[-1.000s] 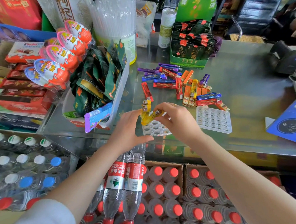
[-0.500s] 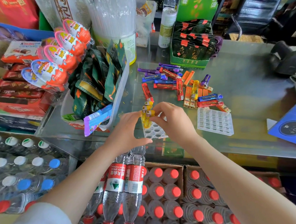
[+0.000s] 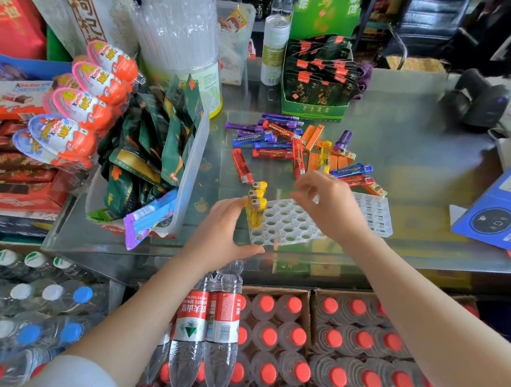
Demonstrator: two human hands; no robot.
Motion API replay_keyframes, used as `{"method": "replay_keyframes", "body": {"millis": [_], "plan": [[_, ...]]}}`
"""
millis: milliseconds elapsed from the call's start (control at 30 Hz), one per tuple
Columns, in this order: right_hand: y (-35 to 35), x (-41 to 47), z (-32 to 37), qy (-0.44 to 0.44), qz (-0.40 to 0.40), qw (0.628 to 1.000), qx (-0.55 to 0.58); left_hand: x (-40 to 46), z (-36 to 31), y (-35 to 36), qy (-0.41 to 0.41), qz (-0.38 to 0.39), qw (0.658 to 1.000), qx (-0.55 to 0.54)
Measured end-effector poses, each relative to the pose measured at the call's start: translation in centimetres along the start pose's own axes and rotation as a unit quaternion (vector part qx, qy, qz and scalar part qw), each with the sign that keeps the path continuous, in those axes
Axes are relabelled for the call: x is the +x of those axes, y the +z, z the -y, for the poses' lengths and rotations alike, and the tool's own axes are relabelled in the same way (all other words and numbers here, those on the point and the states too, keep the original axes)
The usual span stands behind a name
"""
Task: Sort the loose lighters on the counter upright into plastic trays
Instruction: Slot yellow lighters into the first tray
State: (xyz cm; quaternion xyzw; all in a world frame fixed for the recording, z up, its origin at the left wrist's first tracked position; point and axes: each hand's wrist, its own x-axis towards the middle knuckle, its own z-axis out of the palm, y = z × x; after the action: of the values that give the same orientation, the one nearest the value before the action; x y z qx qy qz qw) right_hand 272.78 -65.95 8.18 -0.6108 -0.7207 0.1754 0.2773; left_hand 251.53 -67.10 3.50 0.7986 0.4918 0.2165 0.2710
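Three yellow lighters stand upright in a row along the left edge of a clear tray with round holes on the glass counter. My left hand touches their left side with its fingertips, and its thumb lies along the tray's front left corner. My right hand hovers over the tray's right part, fingers loosely curled and holding nothing. A pile of loose red, blue, purple, orange and yellow lighters lies flat behind the tray. A single red lighter lies to the left of the pile.
A second clear tray with square cells sits partly behind my right hand. A clear bin of green snack packs stands close on the left, a green display box behind the pile, a blue box at the right edge. Water bottles sit below the counter.
My right hand has let go of the yellow lighter, which now stands upright in the tray beside the others. That hand has drawn away to the right. My left hand stayed by the tray.
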Motion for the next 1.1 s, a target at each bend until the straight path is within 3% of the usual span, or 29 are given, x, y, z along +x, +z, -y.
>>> {"method": "replay_keyframes", "body": {"millis": [133, 333, 567, 700, 867, 1100], "plan": [[-1.2, 2.0, -3.2, 0.079, -0.062, 0.992, -0.074, 1.1, -0.5, 0.5, -0.005, 0.015, 1.000, 0.010], [-0.7, 4.9, -4.7, 0.083, 0.037, 0.977, -0.195, 1.5, -0.3, 0.5, -0.020, 0.032, 0.999, 0.018], [0.8, 5.8, -4.2, 0.053, 0.029, 0.960, -0.273, 1.6, -0.3, 0.4, -0.031, 0.037, 0.999, 0.023], [0.4, 4.9, -3.8, 0.056, 0.003, 0.982, -0.182, 1.4, -0.4, 0.6, -0.018, 0.021, 0.999, 0.019], [-0.4, 2.0, -1.3, -0.011, -0.021, 1.000, -0.020, 0.8, -0.4, 0.6, -0.008, -0.010, 1.000, -0.001], [-0.6, -1.4, 0.5, 0.036, 0.044, 0.963, 0.264, -0.4, 0.0, -0.1, -0.041, -0.031, 0.999, 0.013]]}}
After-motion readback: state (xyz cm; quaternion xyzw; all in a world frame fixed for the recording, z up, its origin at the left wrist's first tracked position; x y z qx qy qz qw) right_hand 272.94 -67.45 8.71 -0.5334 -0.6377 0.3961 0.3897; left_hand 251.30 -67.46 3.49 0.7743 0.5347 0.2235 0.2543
